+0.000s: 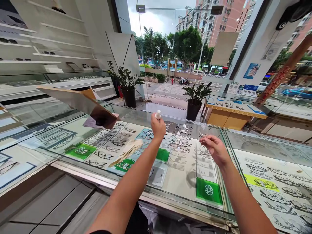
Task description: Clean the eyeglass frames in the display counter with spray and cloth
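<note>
My left hand [158,126] is closed around a small bottle with a white top [158,114], raised over the far part of the glass display counter [180,195]. Most of the bottle is hidden by the fingers. To the right, my right hand [214,148] hovers above the counter with its fingers curled and the thumb near them; whatever its fingertips hold, if anything, is too small to make out. Between and below the hands, rows of eyeglasses [180,143] lie under the glass. A beige cloth [129,151] rests on the glass left of my left forearm.
A tilted mirror or board [83,104] stands on the counter at the left. Green cards [209,191] lie in the case. Potted plants [193,109] stand beyond the counter, before the shop's glass front. Another eyeglass case [280,188] adjoins at the right.
</note>
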The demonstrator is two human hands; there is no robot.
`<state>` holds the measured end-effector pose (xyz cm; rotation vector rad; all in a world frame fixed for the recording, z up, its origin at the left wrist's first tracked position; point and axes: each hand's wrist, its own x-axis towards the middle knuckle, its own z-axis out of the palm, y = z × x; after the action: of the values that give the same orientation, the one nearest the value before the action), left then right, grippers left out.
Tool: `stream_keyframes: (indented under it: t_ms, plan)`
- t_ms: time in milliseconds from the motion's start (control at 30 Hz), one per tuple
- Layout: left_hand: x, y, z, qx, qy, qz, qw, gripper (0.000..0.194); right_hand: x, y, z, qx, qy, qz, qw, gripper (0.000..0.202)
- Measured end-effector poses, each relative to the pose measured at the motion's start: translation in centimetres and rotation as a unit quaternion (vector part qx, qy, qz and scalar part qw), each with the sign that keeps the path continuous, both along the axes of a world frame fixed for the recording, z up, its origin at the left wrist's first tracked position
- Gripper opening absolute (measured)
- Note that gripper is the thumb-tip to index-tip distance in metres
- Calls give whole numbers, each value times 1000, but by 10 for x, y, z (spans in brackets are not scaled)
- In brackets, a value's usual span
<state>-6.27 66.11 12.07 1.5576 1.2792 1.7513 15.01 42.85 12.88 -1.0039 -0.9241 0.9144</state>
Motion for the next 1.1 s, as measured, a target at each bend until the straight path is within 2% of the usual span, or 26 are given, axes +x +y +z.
stream_keyframes:
  t_ms: [67,100,167,233,267,333,433,500,567,700,800,933,1100]
  plan:
    - [23,-30,1,-2,-39,-170,985,15,-4,3,-4,1,-45,-30,999,24]
    - [32,-45,1,-19,-63,-263,962,22,-6,5,-6,3,-57,-39,998,25]
    - [45,-70,0,-72,-114,-435,890,41,-9,8,-9,5,-70,-48,996,26]
    - [52,-87,-1,-115,-143,-552,814,57,-12,10,-11,4,-79,-59,995,27]
    - [53,-92,-1,-133,-149,-587,784,63,-13,11,-12,2,-84,-65,994,28]
    - [53,-96,0,-171,-158,-625,745,70,-16,12,-13,-2,-93,-72,993,29]
    - [51,-95,1,-239,-167,-649,702,71,-20,13,-13,-9,-96,-66,993,30]
    - [50,-94,1,-265,-166,-656,687,70,-23,14,-13,-11,-93,-59,994,30]
    - [51,-94,0,-260,-154,-646,701,68,-25,13,-13,-12,-90,-55,994,30]
    - [55,-94,-3,-169,-89,-581,792,52,-27,12,-11,-13,-84,-48,995,30]
    - [58,-94,-6,-109,-26,-538,835,44,-27,12,-10,-16,-78,-44,996,30]
    - [60,-91,-11,-66,11,-494,867,46,-28,12,-11,-16,-69,-35,997,29]
    - [60,-91,-13,-50,38,-479,876,51,-28,11,-12,-14,-60,-28,998,29]
